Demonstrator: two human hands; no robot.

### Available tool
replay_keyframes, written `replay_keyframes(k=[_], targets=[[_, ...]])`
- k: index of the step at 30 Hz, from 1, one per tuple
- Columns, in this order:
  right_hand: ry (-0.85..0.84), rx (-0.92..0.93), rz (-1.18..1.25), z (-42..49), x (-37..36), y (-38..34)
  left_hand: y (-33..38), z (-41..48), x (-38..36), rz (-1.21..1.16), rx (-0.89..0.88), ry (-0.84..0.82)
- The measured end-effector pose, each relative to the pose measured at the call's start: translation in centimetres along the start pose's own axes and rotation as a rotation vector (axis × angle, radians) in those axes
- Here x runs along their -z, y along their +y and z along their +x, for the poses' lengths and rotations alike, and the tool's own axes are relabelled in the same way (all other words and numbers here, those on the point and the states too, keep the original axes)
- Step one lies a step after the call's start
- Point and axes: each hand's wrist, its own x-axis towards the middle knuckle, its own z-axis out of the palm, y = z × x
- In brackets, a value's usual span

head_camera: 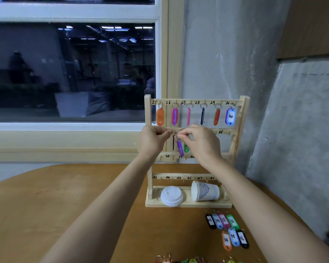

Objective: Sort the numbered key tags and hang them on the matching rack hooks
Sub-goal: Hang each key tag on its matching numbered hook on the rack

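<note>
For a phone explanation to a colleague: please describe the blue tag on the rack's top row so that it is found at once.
Look at the wooden rack on the table by the grey wall, then its top row. The blue tag hangs at the far right end; alone in that row it faces forward and shows its white label, 30.

Your left hand (152,141) and right hand (201,145) are bare, and both forearms are uncovered to the frame's edge.
</note>
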Motion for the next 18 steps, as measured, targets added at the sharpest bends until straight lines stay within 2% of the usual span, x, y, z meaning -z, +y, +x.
replay_keyframes(k=[6,10,13,18], targets=[[0.080,-0.004,-0.028,1.0,-1.0,-0.1,-1.0,0.2,-0.5,0.143,-0.075,0.055],[0.134,-0.015,-0.137,1.3,-1.8,-0.1,-1.5,-0.1,-0.5,0.235,-0.129,0.076],[0.103,0.038,-0.230,0.8,-1.9,0.0,-1.8,-0.9,-0.3,0.310,-0.164,0.083],[0.060,0.122,-0.184,-1.5,-1.4,0.5,-3.0,-3.2,-0.2,0.376,-0.162,0.026]])
